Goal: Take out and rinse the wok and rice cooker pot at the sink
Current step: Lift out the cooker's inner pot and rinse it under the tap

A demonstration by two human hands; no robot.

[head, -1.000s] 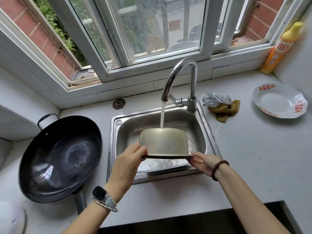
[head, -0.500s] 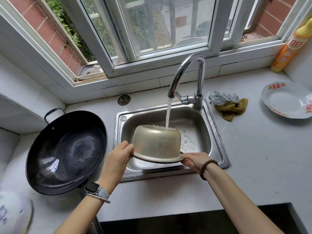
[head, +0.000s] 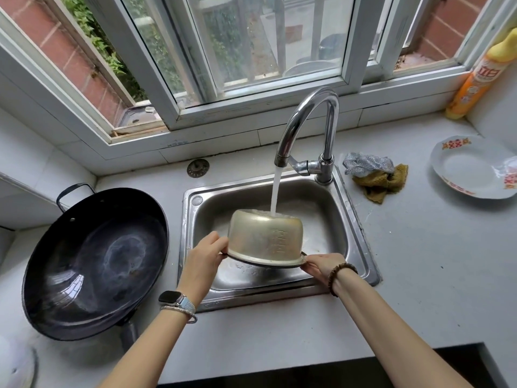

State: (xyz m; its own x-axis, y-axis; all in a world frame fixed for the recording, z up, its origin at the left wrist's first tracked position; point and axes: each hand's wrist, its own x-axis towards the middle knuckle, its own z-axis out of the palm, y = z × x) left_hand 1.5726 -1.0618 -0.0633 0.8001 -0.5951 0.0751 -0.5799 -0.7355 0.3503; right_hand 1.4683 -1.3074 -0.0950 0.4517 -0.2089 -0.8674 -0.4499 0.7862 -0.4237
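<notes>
The metal rice cooker pot is upside down over the steel sink, its base up under the running stream from the tap. My left hand grips the pot's rim on its left side. My right hand holds the rim on the right. Water strikes the upturned base near its back edge and runs down the sides. The black wok rests on the counter left of the sink, open side up, with its loop handle at the back.
A scouring pad and yellow cloth lie right of the tap. A white plate sits at the far right, with a detergent bottle in the corner. A sink strainer plug lies behind the sink. A white lid shows at lower left.
The upturned pot has turned in my hands, so its embossed markings now face me, and it tilts slightly left. The water keeps running on its base. The camera view shifted.
</notes>
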